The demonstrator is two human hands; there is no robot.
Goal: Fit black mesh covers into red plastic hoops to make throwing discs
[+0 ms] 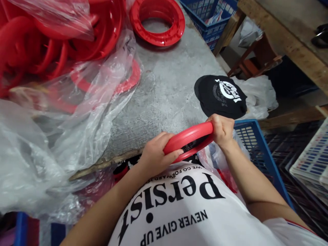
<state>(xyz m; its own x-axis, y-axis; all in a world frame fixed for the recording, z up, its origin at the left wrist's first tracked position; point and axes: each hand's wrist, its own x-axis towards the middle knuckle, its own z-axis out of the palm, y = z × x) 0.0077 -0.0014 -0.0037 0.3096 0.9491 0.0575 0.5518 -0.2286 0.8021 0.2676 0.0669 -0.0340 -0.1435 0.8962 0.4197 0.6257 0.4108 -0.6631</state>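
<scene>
A red plastic ring (188, 134) with black printed fabric (196, 143) showing inside it is held tilted at the table's front edge, close to my shirt. My left hand (159, 150) grips its left end, thumb lying over the near rim. Around the right end my right hand (222, 128) is closed. Just beyond that hand lies a round black fabric piece (220, 95) with a white print, partly on the table. Another red ring (139, 25) rests flat at the far side of the grey table (164, 92).
Clear plastic bags (84, 112) and piled red plastic parts (51, 51) cover the table's left side. A blue crate (271, 164) stands by my right arm, another blue crate (205, 29) beyond the table. White crates (310, 164) sit far right; a wooden bench (287, 34) is at upper right.
</scene>
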